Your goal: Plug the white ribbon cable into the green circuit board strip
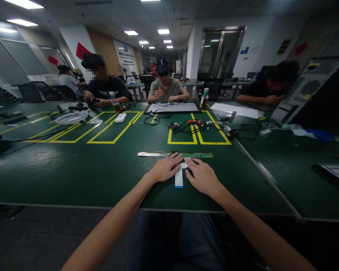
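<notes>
A long narrow green circuit board strip (200, 155) lies across the dark green table (73, 169) in front of me. A white flat ribbon cable (179, 180) with a blue end runs from the strip toward me. My left hand (166, 168) lies over the cable's upper end, fingers stretched to the strip's edge. My right hand (202, 175) rests beside the cable on its right, fingertips pressed down where cable and strip meet. Whether either hand pinches the cable is hidden by the fingers.
Yellow tape rectangles (110, 130) mark the table. Beyond them lie black cables (186, 126), a flat panel (173, 107), a white fan grille (71, 117), a white box (120, 117) and bottles (204, 98). Several people sit along the far side. Equipment stands at right (313, 90).
</notes>
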### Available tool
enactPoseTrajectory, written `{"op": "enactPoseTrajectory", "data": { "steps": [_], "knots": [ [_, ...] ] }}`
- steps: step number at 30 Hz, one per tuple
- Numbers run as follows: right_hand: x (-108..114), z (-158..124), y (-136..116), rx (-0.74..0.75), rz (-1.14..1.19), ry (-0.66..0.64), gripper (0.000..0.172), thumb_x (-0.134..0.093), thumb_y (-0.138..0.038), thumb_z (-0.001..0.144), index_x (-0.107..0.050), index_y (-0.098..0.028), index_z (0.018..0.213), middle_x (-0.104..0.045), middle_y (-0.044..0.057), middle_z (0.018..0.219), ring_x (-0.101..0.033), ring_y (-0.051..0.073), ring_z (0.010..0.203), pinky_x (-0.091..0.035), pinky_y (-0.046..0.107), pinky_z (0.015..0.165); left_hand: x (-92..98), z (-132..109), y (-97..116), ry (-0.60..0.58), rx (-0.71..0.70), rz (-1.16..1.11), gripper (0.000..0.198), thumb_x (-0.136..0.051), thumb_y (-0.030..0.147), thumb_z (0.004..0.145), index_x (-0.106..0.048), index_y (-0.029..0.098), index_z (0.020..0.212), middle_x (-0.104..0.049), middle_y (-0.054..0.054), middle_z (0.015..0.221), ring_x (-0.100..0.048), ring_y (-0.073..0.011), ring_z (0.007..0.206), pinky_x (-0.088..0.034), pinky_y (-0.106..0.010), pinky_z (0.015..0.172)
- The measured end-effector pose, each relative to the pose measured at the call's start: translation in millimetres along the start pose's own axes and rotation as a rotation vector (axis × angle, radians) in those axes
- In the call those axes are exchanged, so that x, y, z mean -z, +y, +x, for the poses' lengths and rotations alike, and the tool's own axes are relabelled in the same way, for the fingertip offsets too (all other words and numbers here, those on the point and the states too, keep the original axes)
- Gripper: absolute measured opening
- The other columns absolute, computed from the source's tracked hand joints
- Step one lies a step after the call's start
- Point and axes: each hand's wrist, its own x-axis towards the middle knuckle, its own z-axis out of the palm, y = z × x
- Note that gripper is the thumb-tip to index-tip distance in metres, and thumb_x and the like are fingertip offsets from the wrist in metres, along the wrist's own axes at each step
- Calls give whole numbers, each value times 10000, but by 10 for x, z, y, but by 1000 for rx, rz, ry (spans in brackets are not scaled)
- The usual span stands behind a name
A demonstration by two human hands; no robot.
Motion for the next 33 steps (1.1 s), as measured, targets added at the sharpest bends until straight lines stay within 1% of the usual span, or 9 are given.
{"op": "enactPoseTrajectory", "data": {
  "steps": [7,10,12,14,18,21,24,29,33],
  "knots": [
    [36,26,9,-17,4,-28,534,-415,-361,1068,-564,-118,1519,-625,143,1519,-517,312,1422,-460,482,1130,-7,-46,23,88,-10,-15,565,-352,478,1111,-379,210,1609,-497,-120,1637,-386,-265,1575,-301,-509,1303],
    [59,49,33,-17,17,-52,522,-429,-362,1063,-571,-145,1516,-629,132,1515,-525,311,1408,-457,474,1128,9,-48,26,101,-67,-18,468,-373,423,1110,-455,249,1537,-543,-100,1583,-415,-257,1549,-327,-501,1292],
    [78,64,57,-11,25,-61,507,-416,-333,1063,-578,-156,1510,-643,122,1499,-534,303,1395,-453,460,1132,13,-45,16,99,-97,-3,433,-379,389,1108,-493,270,1508,-521,-93,1592,-431,-256,1532,-334,-497,1290],
    [96,75,82,-6,35,-67,498,-398,-292,1061,-588,-157,1501,-659,119,1476,-544,291,1382,-445,442,1141,11,-42,2,78,-104,24,431,-372,369,1109,-515,292,1509,-480,-83,1624,-417,-273,1543,-324,-516,1293],
    [105,89,114,-16,59,-67,502,-396,-267,1054,-598,-141,1496,-668,149,1448,-562,286,1364,-434,432,1154,3,-40,-17,10,-103,68,470,-362,355,1111,-497,364,1561,-421,-38,1683,-306,-321,1608,-270,-590,1304],
    [86,96,125,-39,71,-56,503,-411,-281,1055,-599,-150,1503,-667,166,1438,-574,290,1352,-439,438,1151,11,-38,-6,-5,-107,87,499,-369,345,1107,-455,410,1595,-400,-16,1702,-285,-328,1616,-258,-615,1301],
    [79,90,140,-36,102,-46,493,-429,-291,1057,-602,-161,1500,-669,152,1442,-569,284,1361,-443,443,1156,33,-38,22,-8,-91,84,498,-373,335,1104,-470,408,1587,-416,-16,1693,-287,-322,1617,-260,-619,1298],
    [143,-42,235,-22,182,-17,481,-442,-322,1066,-593,-183,1502,-644,96,1502,-566,257,1383,-449,452,1180,72,-46,60,-18,-77,61,481,-364,348,1105,-514,390,1561,-436,-26,1683,-295,-327,1614,-253,-634,1296],
    [165,-298,450,-63,167,39,465,-464,-363,1060,-631,-214,1467,-653,88,1494,-566,277,1392,-465,500,1178,77,-49,52,-9,-74,32,482,-371,360,1104,-506,404,1564,-448,-13,1675,-292,-318,1616,-249,-635,1299]
  ]
}}
